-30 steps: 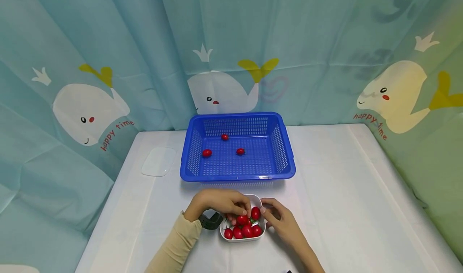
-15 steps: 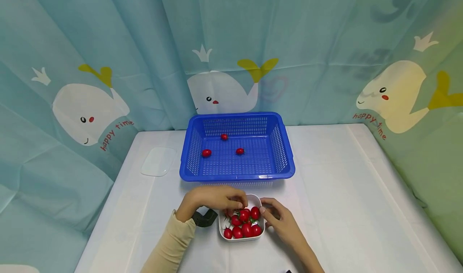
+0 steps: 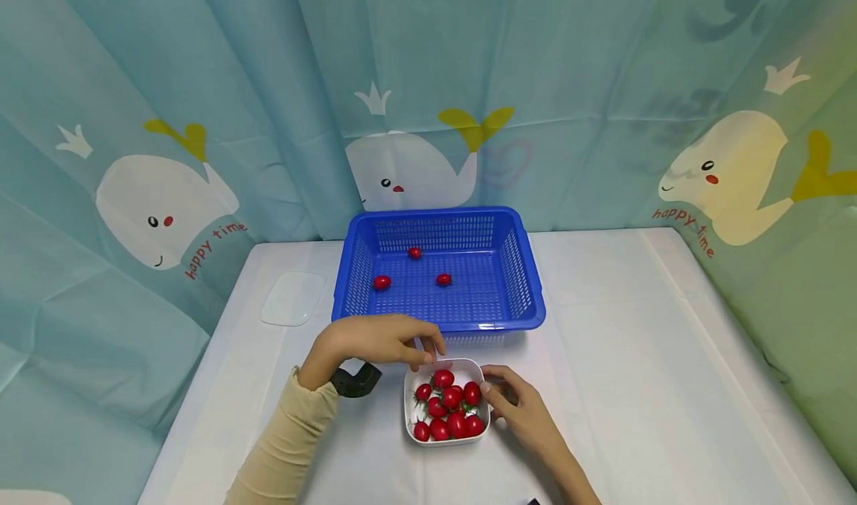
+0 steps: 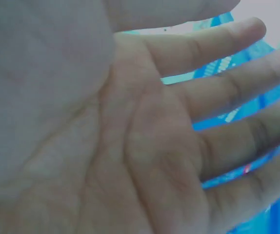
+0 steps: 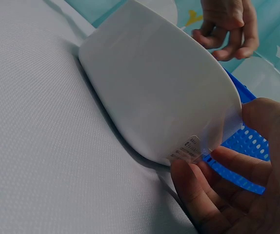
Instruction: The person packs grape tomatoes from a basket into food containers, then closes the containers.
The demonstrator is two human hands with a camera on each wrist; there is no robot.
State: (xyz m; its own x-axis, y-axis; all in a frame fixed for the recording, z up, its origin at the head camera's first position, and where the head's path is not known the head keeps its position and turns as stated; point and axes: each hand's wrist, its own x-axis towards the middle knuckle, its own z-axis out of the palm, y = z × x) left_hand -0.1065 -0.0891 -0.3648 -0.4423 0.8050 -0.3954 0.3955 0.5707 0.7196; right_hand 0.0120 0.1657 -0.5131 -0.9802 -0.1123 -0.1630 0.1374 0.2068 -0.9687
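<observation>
White-clothed table [image 3: 616, 378]: right hand [image 3: 525, 408] grips the white container [image 5: 159, 83] of tomatoes [image 3: 457, 425], likely steadying it; left hand [image 3: 382, 339], fingers loose and empty, hovers near blue basket [image 3: 482, 327].

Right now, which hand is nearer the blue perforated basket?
The left hand, by the near rim of the blue perforated basket; the right hand, farther from it, grips the white container.

Txt on curtain [image 3: 576, 59] + 1 sticker [image 5: 189, 147].
Red "happy time" [image 3: 232, 228] by L whale [image 3: 157, 204], 2nd "happy time" [image 3: 705, 242] by R whale [image 3: 733, 166]. Sticker's on white tub [image 5: 154, 78], R wrist view: tiny dk print, too blurry to read. Faint dk marks [image 3: 719, 33] top R of curtain, also illegible.
</observation>
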